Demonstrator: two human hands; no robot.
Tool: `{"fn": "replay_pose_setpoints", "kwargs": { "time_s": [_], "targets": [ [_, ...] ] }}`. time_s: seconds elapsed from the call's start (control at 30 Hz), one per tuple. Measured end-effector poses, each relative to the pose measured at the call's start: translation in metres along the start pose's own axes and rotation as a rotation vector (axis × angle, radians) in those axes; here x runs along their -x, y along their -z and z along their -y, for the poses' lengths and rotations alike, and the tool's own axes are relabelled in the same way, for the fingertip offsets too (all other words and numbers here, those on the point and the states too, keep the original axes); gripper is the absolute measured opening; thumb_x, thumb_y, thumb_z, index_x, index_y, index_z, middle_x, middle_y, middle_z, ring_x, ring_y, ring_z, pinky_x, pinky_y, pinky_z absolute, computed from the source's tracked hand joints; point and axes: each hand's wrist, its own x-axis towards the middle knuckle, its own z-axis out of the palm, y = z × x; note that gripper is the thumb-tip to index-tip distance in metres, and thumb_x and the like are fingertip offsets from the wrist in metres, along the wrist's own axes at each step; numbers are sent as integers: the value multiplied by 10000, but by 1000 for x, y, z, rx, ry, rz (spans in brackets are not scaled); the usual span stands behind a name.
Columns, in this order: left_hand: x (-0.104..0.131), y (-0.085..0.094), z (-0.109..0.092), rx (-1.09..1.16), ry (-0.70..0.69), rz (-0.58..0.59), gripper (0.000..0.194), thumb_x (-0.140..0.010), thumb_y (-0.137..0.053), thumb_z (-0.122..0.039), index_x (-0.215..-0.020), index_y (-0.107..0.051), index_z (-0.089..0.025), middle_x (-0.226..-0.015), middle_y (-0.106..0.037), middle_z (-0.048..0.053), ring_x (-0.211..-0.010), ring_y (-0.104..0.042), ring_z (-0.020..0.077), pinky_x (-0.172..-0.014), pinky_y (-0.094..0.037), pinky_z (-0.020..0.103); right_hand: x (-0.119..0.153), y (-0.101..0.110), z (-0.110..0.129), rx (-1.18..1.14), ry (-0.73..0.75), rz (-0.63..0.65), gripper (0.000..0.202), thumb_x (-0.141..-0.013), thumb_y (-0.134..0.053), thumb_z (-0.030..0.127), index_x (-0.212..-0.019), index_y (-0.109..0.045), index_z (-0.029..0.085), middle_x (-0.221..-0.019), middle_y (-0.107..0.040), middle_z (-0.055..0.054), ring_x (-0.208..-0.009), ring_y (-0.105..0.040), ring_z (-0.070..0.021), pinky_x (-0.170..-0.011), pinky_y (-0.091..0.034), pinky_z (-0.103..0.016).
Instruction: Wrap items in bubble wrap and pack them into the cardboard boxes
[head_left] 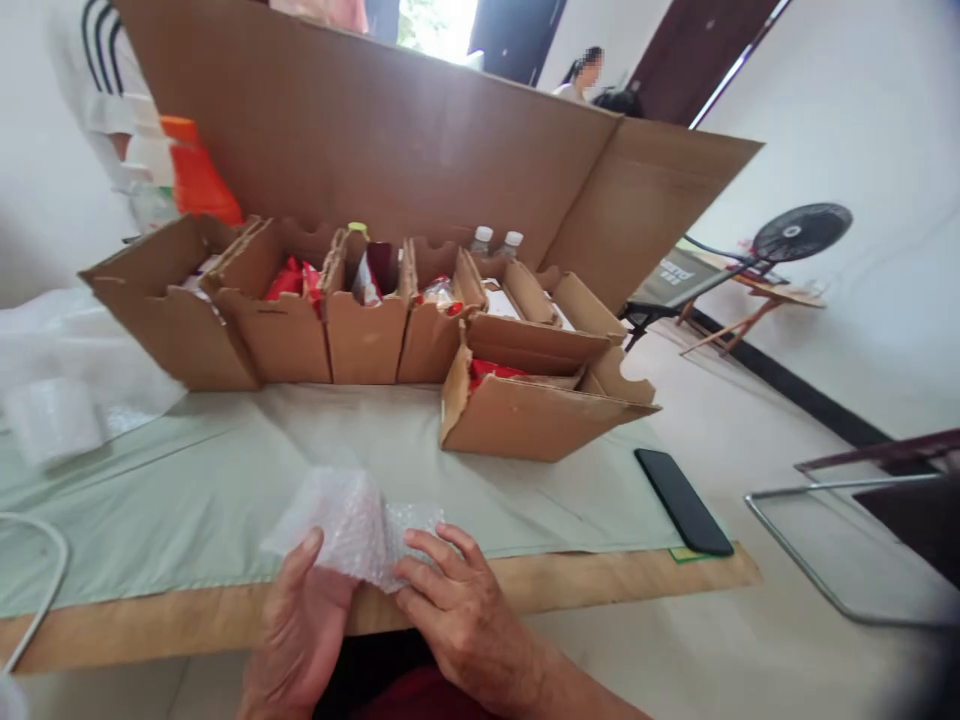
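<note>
A piece of bubble wrap [349,515] is at the table's near edge, folded or bunched, with a flatter flap [412,520] on its right side. My left hand [300,620] holds it from the left, thumb up along its near side, the other fingers partly hidden under it. My right hand [457,600] has its fingers bent over the right flap, fingertips pressed on the wrap. Whether anything lies inside the wrap cannot be made out.
Several cardboard boxes [364,340] holding packets stand in a row before a tall cardboard panel [420,120]. Another box [540,420] sits nearer, at right. More bubble wrap [56,420] lies left, a black phone [682,500] right, a white cable [56,570] near left.
</note>
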Motion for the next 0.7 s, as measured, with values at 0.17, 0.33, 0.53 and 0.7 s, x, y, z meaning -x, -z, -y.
{"fn": "replay_pose_setpoints", "kwargs": {
  "time_s": [0.17,0.33,0.53,0.7],
  "targets": [
    [-1,-16,11,-295,18,-149,686,-639,-891,-272,-1295,-694,-229,-1188,-778,59,-1173,-697,335,-973,-597,430,22,21,-15,-268,-22,-62,150,-940,-623,270,-1076,-673,229,-1120,-768,-21,-1275,-602,-221,-1135,-422,-423],
    [-4,-33,-5,-393,80,-47,631,-648,-874,-346,-1261,-735,-291,-1291,-749,80,-1250,-655,402,-984,-595,528,35,67,-66,-323,-275,-356,312,-963,-555,161,-1262,-621,219,-1123,-760,-84,-1084,-703,-213,-958,-560,-394],
    [-56,-44,-35,-767,34,-52,836,-540,-949,-499,-1314,-704,-299,-1092,-800,80,-1129,-711,374,-847,-644,423,57,83,-152,-406,-707,-445,230,-954,-621,210,-1164,-710,244,-1015,-798,-46,-876,-770,-173,-798,-632,-287],
    [-89,-30,-25,-953,-91,-262,982,-481,-959,-560,-1385,-635,-354,-1073,-801,64,-1129,-709,378,-795,-662,400,75,57,-170,-553,-775,-287,179,-950,-618,241,-1085,-734,261,-941,-811,-23,-819,-783,-172,-720,-643,-244]
  ]
}}
